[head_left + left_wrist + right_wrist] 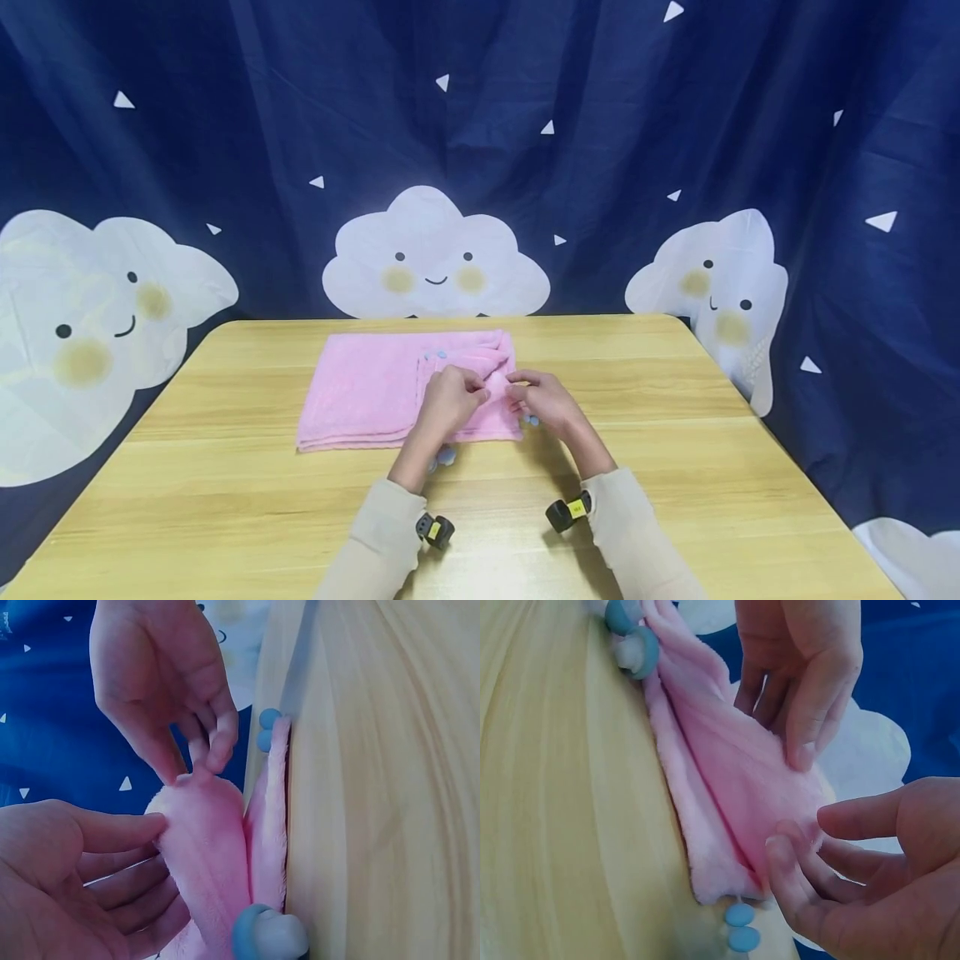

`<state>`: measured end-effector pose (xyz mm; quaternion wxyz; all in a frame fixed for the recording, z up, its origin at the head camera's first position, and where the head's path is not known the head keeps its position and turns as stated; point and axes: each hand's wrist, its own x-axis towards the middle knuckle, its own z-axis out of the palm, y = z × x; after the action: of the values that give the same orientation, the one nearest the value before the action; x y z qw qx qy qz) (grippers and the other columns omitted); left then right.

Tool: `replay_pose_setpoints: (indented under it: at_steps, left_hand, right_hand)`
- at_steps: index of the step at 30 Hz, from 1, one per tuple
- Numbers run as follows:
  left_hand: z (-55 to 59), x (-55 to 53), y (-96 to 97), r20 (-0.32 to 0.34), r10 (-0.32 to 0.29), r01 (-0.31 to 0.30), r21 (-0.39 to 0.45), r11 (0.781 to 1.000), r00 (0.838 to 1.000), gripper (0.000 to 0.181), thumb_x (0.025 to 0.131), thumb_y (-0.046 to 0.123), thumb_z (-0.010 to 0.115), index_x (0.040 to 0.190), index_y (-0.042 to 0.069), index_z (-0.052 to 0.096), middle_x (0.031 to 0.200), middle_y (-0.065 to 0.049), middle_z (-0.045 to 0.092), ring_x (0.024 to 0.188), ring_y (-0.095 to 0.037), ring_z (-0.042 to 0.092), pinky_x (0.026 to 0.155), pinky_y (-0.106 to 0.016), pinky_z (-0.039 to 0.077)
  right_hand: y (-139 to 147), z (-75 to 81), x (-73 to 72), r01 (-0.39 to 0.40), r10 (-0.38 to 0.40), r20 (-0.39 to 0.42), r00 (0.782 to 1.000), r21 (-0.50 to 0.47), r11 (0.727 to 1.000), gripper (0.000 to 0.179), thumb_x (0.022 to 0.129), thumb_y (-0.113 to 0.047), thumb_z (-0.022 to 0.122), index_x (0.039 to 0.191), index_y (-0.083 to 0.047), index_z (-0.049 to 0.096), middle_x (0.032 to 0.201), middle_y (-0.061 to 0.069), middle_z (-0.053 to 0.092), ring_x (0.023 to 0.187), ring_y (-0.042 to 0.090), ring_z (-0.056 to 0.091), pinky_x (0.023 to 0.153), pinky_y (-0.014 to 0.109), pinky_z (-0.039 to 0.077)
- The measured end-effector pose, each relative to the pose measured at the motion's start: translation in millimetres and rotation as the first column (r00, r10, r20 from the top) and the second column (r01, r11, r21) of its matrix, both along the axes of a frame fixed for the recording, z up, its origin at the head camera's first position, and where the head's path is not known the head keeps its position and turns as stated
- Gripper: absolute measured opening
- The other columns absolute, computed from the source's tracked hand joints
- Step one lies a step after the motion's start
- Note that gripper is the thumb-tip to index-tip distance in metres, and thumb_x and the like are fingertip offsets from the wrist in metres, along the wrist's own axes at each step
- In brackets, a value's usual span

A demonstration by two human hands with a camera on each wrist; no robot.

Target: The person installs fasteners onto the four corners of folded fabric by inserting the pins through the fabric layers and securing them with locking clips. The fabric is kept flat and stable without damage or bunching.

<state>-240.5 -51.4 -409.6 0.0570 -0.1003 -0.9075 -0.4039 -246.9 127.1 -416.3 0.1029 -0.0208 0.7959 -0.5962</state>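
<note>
A pink plush cloth [367, 383] lies folded into a rectangle on the table. At its right end a folded-over part stands raised between both hands. My left hand [450, 402] pinches this raised fold [202, 847], thumb on one face and fingers behind it. My right hand [551, 402] holds the tip of the same fold between thumb and fingers, facing the left hand. Small blue discs [741, 927] hang at the cloth's corner. A blue-and-white rounded piece [271, 932] sits at its near edge, below the left hand.
The cloth lies on a light wood-grain table [225, 500] with rounded far corners. Behind it hangs a dark blue curtain [480, 50] printed with smiling clouds and white triangles. Each sleeve carries a black wrist camera [567, 510].
</note>
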Motion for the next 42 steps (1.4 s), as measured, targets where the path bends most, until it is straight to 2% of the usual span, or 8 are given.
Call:
replay_pose_setpoints:
  at_steps: [3, 6, 10, 15, 18, 26, 34, 42]
  left_hand:
    - [0.9, -1.3, -2.3, -0.011, 0.011, -0.01, 0.013, 1.0, 1.0, 0.004, 0.087, 0.009, 0.077, 0.087, 0.007, 0.08, 0.083, -0.004, 0.078, 0.076, -0.016, 0.069, 0.075, -0.036, 0.055]
    - [1.5, -2.1, -5.4, -0.002, 0.024, -0.024, 0.032, 0.999, 1.0, 0.004, 0.087, 0.009, 0.077, 0.089, 0.007, 0.08, 0.085, -0.006, 0.078, 0.078, -0.018, 0.07, 0.078, -0.038, 0.056]
    - [2.1, -3.1, -10.5, -0.006, 0.052, -0.051, 0.05, 0.997, 0.999, 0.009, 0.087, 0.01, 0.078, 0.094, 0.005, 0.08, 0.088, -0.008, 0.078, 0.085, -0.022, 0.072, 0.083, -0.041, 0.057]
    - [3.2, -3.5, -14.7, -0.021, 0.068, -0.067, 0.059, 0.996, 0.997, 0.01, 0.086, 0.009, 0.078, 0.094, 0.004, 0.079, 0.088, -0.01, 0.078, 0.085, -0.024, 0.072, 0.084, -0.042, 0.057]
    - [4.2, -2.7, -15.3, -0.019, 0.071, -0.07, 0.065, 0.995, 0.997, 0.009, 0.086, 0.009, 0.078, 0.093, 0.004, 0.079, 0.087, -0.009, 0.078, 0.083, -0.024, 0.072, 0.083, -0.042, 0.056]
    - [6.2, -1.4, -14.5, -0.012, 0.078, -0.077, 0.069, 0.995, 0.997, 0.008, 0.085, 0.009, 0.078, 0.092, 0.004, 0.079, 0.086, -0.01, 0.078, 0.082, -0.024, 0.072, 0.083, -0.043, 0.056]
    - [7.5, -0.5, -15.2, -0.01, 0.076, -0.075, 0.07, 0.995, 0.997, 0.008, 0.086, 0.009, 0.077, 0.092, 0.004, 0.079, 0.085, -0.009, 0.078, 0.082, -0.023, 0.071, 0.084, -0.043, 0.055]
    - [7.7, -0.9, -14.5, -0.019, 0.078, -0.077, 0.063, 0.995, 0.997, 0.007, 0.087, 0.01, 0.077, 0.091, 0.004, 0.079, 0.085, -0.008, 0.078, 0.082, -0.024, 0.072, 0.084, -0.043, 0.055]
  right_hand:
    - [4, 5.4, -0.3, 0.023, -0.023, -0.014, 1.0, 0.0, 1.0, 0.034, 0.098, -0.005, 0.056, 0.127, 0.011, 0.059, 0.096, 0.026, 0.069, 0.078, 0.024, 0.067, 0.076, 0.037, 0.06]
    - [10, 9.3, -0.4, 0.051, -0.05, -0.03, 0.998, 0.025, 0.998, 0.026, 0.098, -0.006, 0.058, 0.116, 0.013, 0.059, 0.09, 0.023, 0.066, 0.073, 0.02, 0.063, 0.073, 0.035, 0.059]
    - [20, 10.6, 0.0, 0.059, -0.051, -0.057, 0.997, 0.143, 0.988, 0.017, 0.097, -0.009, 0.063, 0.097, 0.008, 0.06, 0.078, 0.016, 0.065, 0.068, 0.017, 0.062, 0.071, 0.035, 0.059]
    - [28, 7.1, -1.3, 0.019, -0.006, -0.041, 0.999, 0.312, 0.95, 0.022, 0.096, -0.015, 0.067, 0.083, 0.002, 0.061, 0.072, 0.017, 0.069, 0.064, 0.019, 0.063, 0.065, 0.036, 0.058]
    - [29, 3.9, -2.2, -0.003, 0.009, -0.012, 1.0, 0.374, 0.928, 0.024, 0.095, -0.018, 0.068, 0.083, 0.002, 0.063, 0.072, 0.015, 0.07, 0.062, 0.018, 0.064, 0.063, 0.034, 0.058]
    - [29, -0.6, -2.7, -0.031, 0.007, 0.057, 0.998, 0.437, 0.899, 0.024, 0.095, -0.019, 0.07, 0.082, 0.001, 0.064, 0.071, 0.012, 0.068, 0.058, 0.018, 0.063, 0.06, 0.032, 0.059]
    - [29, -2.6, -2.5, -0.045, 0.015, 0.066, 0.998, 0.489, 0.871, 0.023, 0.093, -0.017, 0.072, 0.08, -0.001, 0.062, 0.067, 0.012, 0.069, 0.055, 0.017, 0.063, 0.057, 0.03, 0.058]
    - [28, -5.1, -0.8, -0.047, 0.017, 0.057, 0.998, 0.582, 0.812, 0.025, 0.093, -0.02, 0.073, 0.08, 0.0, 0.066, 0.064, 0.01, 0.068, 0.054, 0.016, 0.064, 0.055, 0.028, 0.055]
